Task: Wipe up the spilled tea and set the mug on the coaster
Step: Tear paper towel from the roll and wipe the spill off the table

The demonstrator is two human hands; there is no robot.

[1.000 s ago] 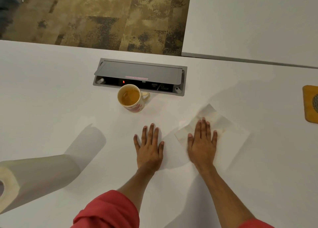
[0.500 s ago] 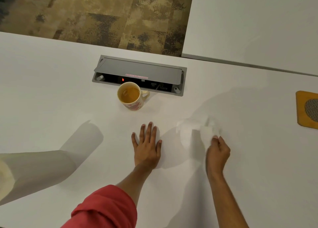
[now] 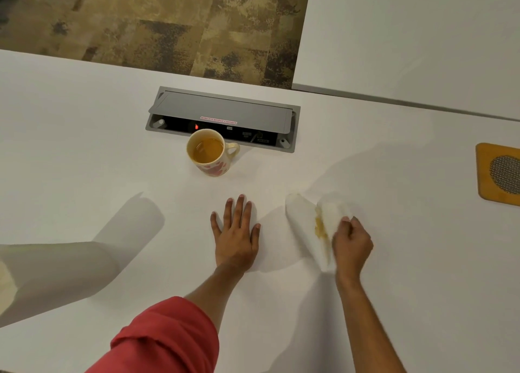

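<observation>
Right hand (image 3: 351, 243) gripped the tea-stained paper towel (image 3: 312, 226) mid-surface, left hand (image 3: 236, 232) lay flat and open; mug (image 3: 209, 153) stood near the far edge, coaster (image 3: 498, 175) at right edge; best folding stain inward before another pass.

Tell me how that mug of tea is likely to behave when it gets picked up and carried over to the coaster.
The mug looks nearly full, so it is probably heavy for its size and could slosh if tilted. Its handle points right, which should give a firm grip. It looks ceramic, so likely stiff but breakable, and the coaster lies well off to the right.
</observation>
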